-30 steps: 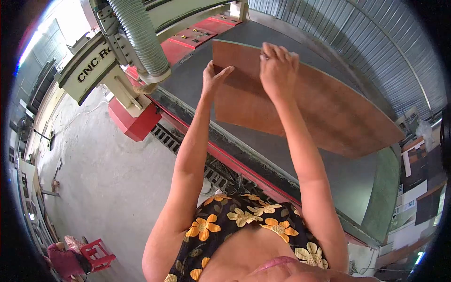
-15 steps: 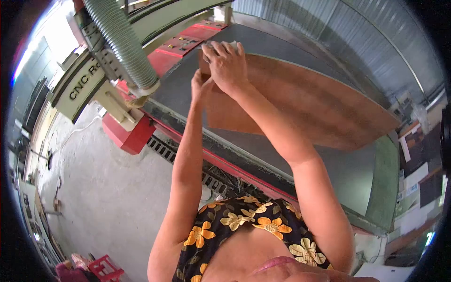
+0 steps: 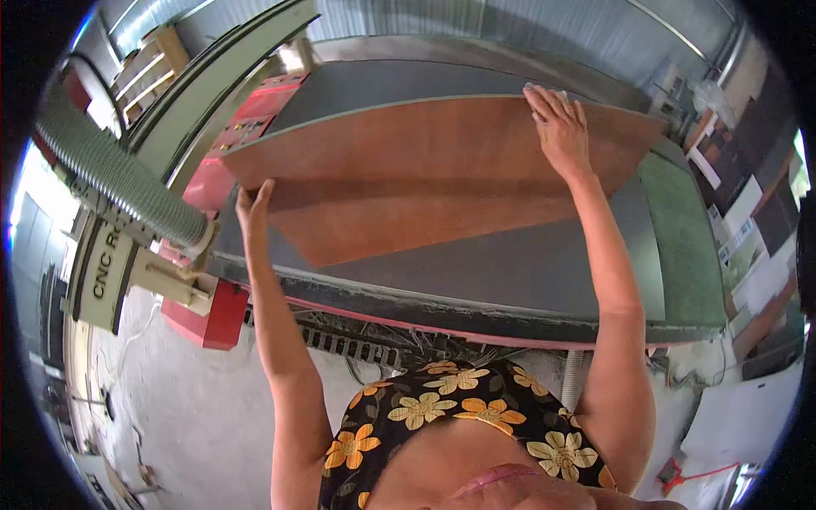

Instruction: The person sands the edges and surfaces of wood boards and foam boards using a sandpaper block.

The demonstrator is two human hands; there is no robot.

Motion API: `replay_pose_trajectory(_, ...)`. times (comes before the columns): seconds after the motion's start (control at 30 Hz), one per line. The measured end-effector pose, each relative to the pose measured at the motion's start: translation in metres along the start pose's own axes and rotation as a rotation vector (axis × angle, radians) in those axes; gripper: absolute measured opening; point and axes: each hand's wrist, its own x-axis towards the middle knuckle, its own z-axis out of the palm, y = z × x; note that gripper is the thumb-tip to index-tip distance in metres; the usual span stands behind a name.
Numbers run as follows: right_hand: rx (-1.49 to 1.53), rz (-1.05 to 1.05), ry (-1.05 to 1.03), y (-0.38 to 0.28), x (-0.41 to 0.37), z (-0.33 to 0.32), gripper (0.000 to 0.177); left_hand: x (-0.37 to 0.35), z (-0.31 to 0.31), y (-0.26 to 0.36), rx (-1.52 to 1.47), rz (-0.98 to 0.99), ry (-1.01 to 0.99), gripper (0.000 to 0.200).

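Note:
A large reddish-brown board (image 3: 425, 161) is held on edge and tilted over the dark machine bed (image 3: 476, 268). My left hand (image 3: 253, 208) grips its left side, thumb on the near face and fingers mostly hidden behind. Along the board's pale top edge, right of the middle, my right hand (image 3: 563, 136) presses down with its fingers bent over. Bits of a pale, thin pad (image 3: 562, 94) peek out from under those fingers; its exact kind is too small to make out.
A CNC gantry (image 3: 110, 272) with a ribbed grey hose (image 3: 119, 170) stands at the left. A red housing (image 3: 208, 316) sits low beside the bed. Cable track (image 3: 348, 344) runs under the front edge. Stacked sheets (image 3: 752, 217) lie at the far right.
My right hand has slid along the top edge from the board's left corner toward its right part. My left hand still grips the left side. The camera view has turned.

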Motion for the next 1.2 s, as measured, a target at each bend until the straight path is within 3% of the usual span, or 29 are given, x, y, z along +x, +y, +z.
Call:
replay_pose_trajectory(0.33, -0.078, 0.179, -0.071, 0.158, -0.049, 0.016, 0.039, -0.003, -0.016, 0.004, 0.217, -0.069, -0.025, 0.052)
replay_pose_trajectory(0.63, -0.074, 0.502, -0.120, 0.293, -0.073, 0.031, 0.037, 0.012, -0.044, -0.011, 0.296, -0.148, -0.087, 0.052)
replay_pose_trajectory(0.7, -0.055, 0.482, -0.081, 0.306, -0.071, 0.040, 0.037, 0.010, -0.039, -0.005, 0.335, -0.151, -0.065, 0.050)
replay_pose_trajectory(0.87, -0.075, 0.465, 0.005, 0.270, -0.065, 0.056, 0.037, 0.012, -0.043, -0.011, 0.222, -0.180, -0.088, 0.055)
replay_pose_trajectory(1.0, -0.088, 0.377, -0.010, 0.181, -0.045, 0.035, 0.036, 0.002, -0.023, 0.009, 0.237, -0.121, -0.070, 0.053)
replay_pose_trajectory(1.2, 0.057, 0.219, -0.016, 0.063, -0.015, 0.019, 0.035, 0.007, -0.030, -0.006, 0.204, -0.129, -0.101, 0.051)
